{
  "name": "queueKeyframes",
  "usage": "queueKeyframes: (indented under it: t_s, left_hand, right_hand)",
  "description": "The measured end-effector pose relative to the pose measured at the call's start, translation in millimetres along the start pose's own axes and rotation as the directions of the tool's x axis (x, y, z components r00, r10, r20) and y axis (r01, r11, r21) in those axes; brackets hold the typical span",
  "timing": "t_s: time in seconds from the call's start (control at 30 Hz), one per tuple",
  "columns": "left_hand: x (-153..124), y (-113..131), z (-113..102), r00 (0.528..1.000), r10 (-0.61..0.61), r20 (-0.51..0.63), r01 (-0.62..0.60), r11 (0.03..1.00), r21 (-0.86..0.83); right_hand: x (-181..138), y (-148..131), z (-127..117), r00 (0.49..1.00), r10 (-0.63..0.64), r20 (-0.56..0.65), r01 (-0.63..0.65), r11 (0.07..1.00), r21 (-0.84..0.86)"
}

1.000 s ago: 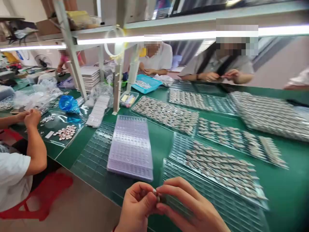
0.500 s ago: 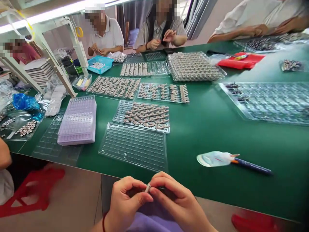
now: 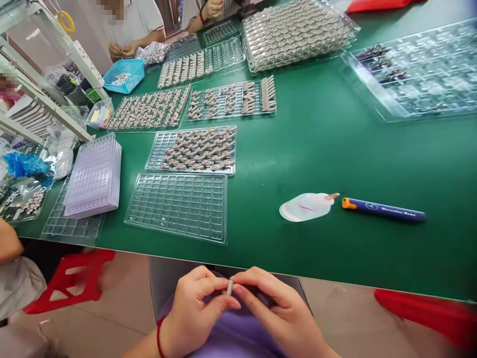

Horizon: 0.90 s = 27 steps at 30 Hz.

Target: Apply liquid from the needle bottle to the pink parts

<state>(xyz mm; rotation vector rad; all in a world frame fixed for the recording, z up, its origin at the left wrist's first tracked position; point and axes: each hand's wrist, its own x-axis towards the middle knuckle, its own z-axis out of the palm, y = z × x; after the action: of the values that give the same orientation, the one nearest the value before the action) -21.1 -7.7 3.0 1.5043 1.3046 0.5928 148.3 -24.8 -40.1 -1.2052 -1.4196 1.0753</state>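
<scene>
Over my lap, just off the table's front edge, both hands meet at a small pale cylindrical piece (image 3: pixel 229 287). My left hand (image 3: pixel 199 303) pinches it between thumb and forefinger, a red cord round the wrist. The fingertips of my right hand (image 3: pixel 274 306) close on its other side. Its exact kind is too small to tell. Beyond my hands lies a clear compartment tray (image 3: pixel 179 206) with nothing in its cells. Behind that, another tray (image 3: pixel 154 154) carries rows of small beige parts (image 3: pixel 201 149).
On the green table (image 3: pixel 268 238) lie a white squeeze bottle (image 3: pixel 307 207) and a dark blue lighter-like stick (image 3: pixel 387 211). Stacked purple trays (image 3: pixel 93 174) stand left. Filled trays (image 3: pixel 298 35) lie farther back, a clear tray (image 3: pixel 428 74) at right. Co-workers sit opposite; red stools (image 3: pixel 82 278) flank me.
My view has tilted down and shifted, so the table things sit higher and mostly farther left. Both hands keep the same small piece between their fingertips.
</scene>
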Motion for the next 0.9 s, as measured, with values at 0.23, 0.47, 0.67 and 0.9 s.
queueKeyframes:
  t_s: [0.23,0.47,0.67,0.9]
  left_hand:
    - [5,-21,9,0.966,-0.256,0.029,0.248,0.893,-0.376]
    - [4,-30,13,0.936,-0.344,0.071,0.336,0.818,-0.467]
    - [3,-22,2,0.994,-0.097,-0.041,0.098,0.995,0.021]
    - [5,-9,-7,0.938,0.344,-0.039,-0.284,0.83,0.48]
  right_hand:
    - [-7,17,7,0.995,-0.102,-0.017,0.1,0.992,-0.073]
    - [-15,17,3,0.995,-0.097,-0.03,0.09,0.981,-0.173]
    - [13,11,-47,0.777,-0.054,-0.627,-0.178,0.937,-0.302]
    - [57,21,-83,0.792,0.11,-0.601,-0.428,0.802,-0.417]
